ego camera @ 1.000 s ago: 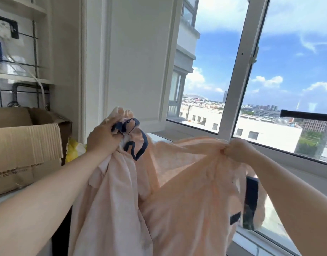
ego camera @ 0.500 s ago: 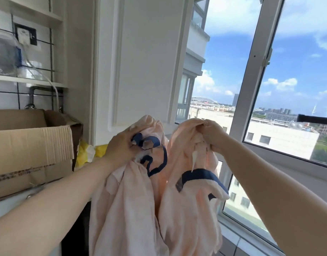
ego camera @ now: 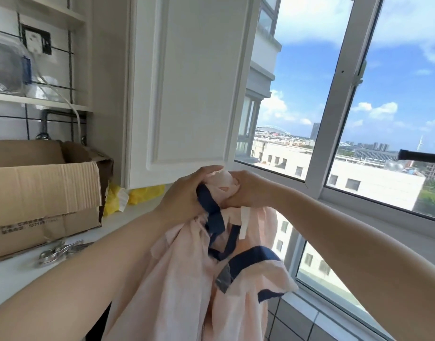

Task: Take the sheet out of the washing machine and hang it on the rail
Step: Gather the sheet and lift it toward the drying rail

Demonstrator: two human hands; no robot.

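I see both hands raised together in front of the white cabinet door (ego camera: 187, 82), bunching the top of the pale pink sheet (ego camera: 177, 279) between them. My left hand (ego camera: 184, 200) has its fingers curled round a gathered fold of the fabric, with a strip of the sheet's dark blue trim (ego camera: 212, 212) running out from under the palm. My right hand (ego camera: 246, 190) is just beside it, nearly touching, with its fingers wrapped round the neighbouring bunch of cloth. The rest of the sheet hangs straight down below the two hands, in loose folds, with more blue trim showing lower on the right side and a small white label (ego camera: 244, 222) dangling below the right hand.

The black rail (ego camera: 422, 155) juts in from the right edge, well apart from the sheet, in front of the window (ego camera: 334, 107). To the left, an open cardboard box (ego camera: 42, 200) stands on the white bench (ego camera: 15, 274), with a cluster of metal clips (ego camera: 59, 251) lying just in front of it and a yellow bag (ego camera: 113, 200) behind its corner.
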